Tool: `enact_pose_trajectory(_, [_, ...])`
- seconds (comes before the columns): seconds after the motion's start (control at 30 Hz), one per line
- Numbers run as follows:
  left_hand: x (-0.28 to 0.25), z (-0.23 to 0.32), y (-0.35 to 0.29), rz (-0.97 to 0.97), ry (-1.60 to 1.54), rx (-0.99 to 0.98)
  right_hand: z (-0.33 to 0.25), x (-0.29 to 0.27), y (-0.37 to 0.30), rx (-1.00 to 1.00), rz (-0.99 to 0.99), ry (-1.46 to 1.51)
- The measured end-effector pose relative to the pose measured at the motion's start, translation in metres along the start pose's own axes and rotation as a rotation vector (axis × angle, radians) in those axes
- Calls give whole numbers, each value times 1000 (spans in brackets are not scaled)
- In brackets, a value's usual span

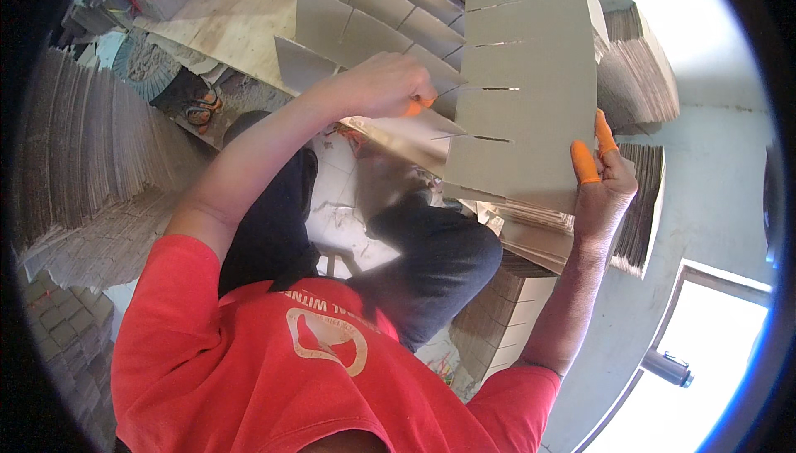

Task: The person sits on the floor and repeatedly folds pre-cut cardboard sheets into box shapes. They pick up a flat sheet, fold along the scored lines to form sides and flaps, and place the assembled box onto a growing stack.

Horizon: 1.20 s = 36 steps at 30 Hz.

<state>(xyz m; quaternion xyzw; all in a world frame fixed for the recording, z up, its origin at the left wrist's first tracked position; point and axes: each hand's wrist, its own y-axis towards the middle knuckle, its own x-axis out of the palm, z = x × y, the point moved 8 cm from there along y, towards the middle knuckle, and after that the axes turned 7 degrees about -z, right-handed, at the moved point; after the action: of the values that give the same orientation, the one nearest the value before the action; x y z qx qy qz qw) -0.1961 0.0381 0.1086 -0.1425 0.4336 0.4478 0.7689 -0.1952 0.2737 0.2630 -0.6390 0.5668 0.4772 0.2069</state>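
My right hand (pixel 605 179) grips the lower right edge of a grey-brown slotted cardboard sheet (pixel 531 67), thumb in front and fingers at its edge. Several short parallel slits run in from the sheet's left side. To its left stands a grid of interlocked cardboard strips (pixel 365 34), partly hidden behind the sheet. My left hand (pixel 385 86) is closed at the grid's near side, pinching a cardboard strip (pixel 427 117) whose corner points toward the slits. Orange finger covers show on both hands.
A pale wooden board (pixel 236 17) lies under the grid. Tall cardboard stacks (pixel 91 146) stand at left, and more stacks (pixel 638 67) stand against the wall at right. Below my right forearm is another slotted stack (pixel 506 312). A bright opening (pixel 713 353) is at lower right.
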Motion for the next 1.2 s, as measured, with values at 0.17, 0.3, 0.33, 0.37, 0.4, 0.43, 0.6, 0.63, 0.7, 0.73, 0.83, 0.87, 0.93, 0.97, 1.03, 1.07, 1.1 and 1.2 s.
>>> enact_pose_trajectory(0.17, [2, -2, 4, -33, -19, -9, 9, 16, 11, 5, -101, 56])
enact_pose_trajectory(0.3, [1, -4, 11, -58, -1, 19, 7, 33, 14, -91, -99, 14])
enact_pose_trajectory(0.33, [1, -5, 12, -58, -6, 21, 3, 37, 16, -124, -98, -50])
enact_pose_trajectory(0.37, [1, -6, 12, -58, -12, 24, -1, 37, 14, -95, -109, -117])
enact_pose_trajectory(0.4, [1, -6, 12, -59, -18, 27, -4, 36, 13, -66, -119, -184])
enact_pose_trajectory(0.43, [0, -5, 12, -55, -37, 30, -7, 33, 11, -95, -114, -162])
enact_pose_trajectory(0.6, [-51, -8, 19, 303, 108, 1, 7, 26, -4, -181, -50, -176])
enact_pose_trajectory(0.63, [-56, -18, 26, 332, 201, -23, 9, 29, -5, -160, -62, -147])
enact_pose_trajectory(0.7, [-71, -41, 41, 394, 392, -70, 8, 34, -4, -128, -91, -110])
enact_pose_trajectory(0.73, [-67, -51, 53, 332, 386, -73, 9, 36, -5, -107, -108, -105])
enact_pose_trajectory(0.83, [-57, -64, 70, 176, 373, -87, 8, 41, -6, -74, -149, -123])
enact_pose_trajectory(0.87, [-53, -65, 72, 141, 364, -93, 8, 43, -6, -67, -141, -116])
enact_pose_trajectory(0.93, [-50, -66, 74, 132, 332, -94, 23, 50, -6, 64, -165, 167])
enact_pose_trajectory(0.97, [-50, -66, 75, 159, 308, -90, 38, 61, -7, 190, -193, 444])
enact_pose_trajectory(1.03, [-48, -70, 76, 159, 313, -100, 36, 71, -5, 201, -261, 414])
enact_pose_trajectory(1.07, [-46, -73, 78, 131, 341, -115, 20, 72, -1, 85, -297, 108])
enact_pose_trajectory(1.1, [-45, -77, 79, 104, 370, -129, 12, 76, 1, 17, -333, -2])
enact_pose_trajectory(1.2, [-48, -72, 77, 177, 264, -40, 7, 82, 5, -82, -417, 64])
